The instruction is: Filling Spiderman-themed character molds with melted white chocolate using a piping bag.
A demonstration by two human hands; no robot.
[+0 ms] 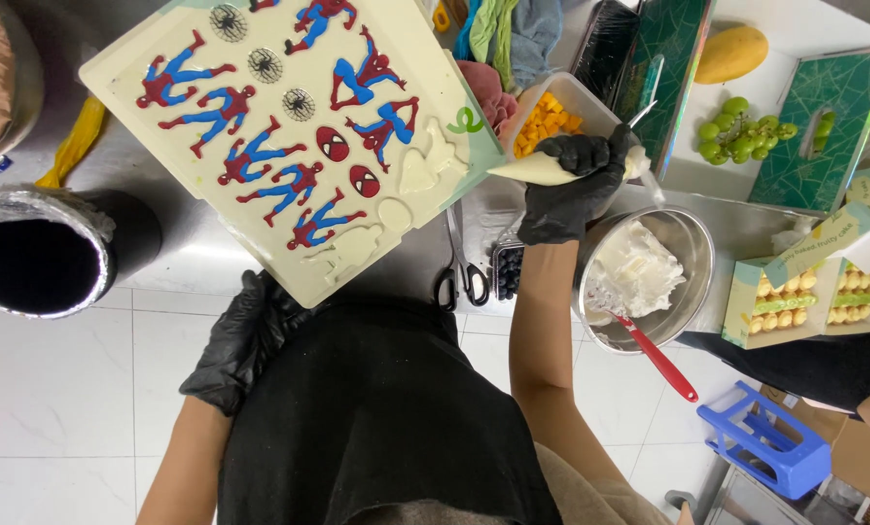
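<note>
Two black-gloved hands are busy: the fingers of the right hand [573,185] are curled tight round a white piping bag [551,167], its pointed tip aimed toward the right edge of the cream mould tray [357,248]; the left hand [245,335] grips that tray at its lower corner from beneath, so its fingertips are hidden and I cannot tell how they are placed. The tray is held tilted in the air above the near edge of the steel counter [201,248], carrying rows of red-and-blue figure decorations [260,156], dark web discs and red masks, with several cavities near its right edge plain white. The work in hand looks like filling those shapes with white mix; the next squeeze would call for a steady tray and the tip brought right over a cavity. Beyond the bag stand a steel bowl of white cream [649,267] with a red-handled spatula, scissors [462,272], a tub of orange cubes [548,122] and green grapes [741,131]. The tray's top corner is cut off, and the bag's nozzle is too small to make out.
</note>
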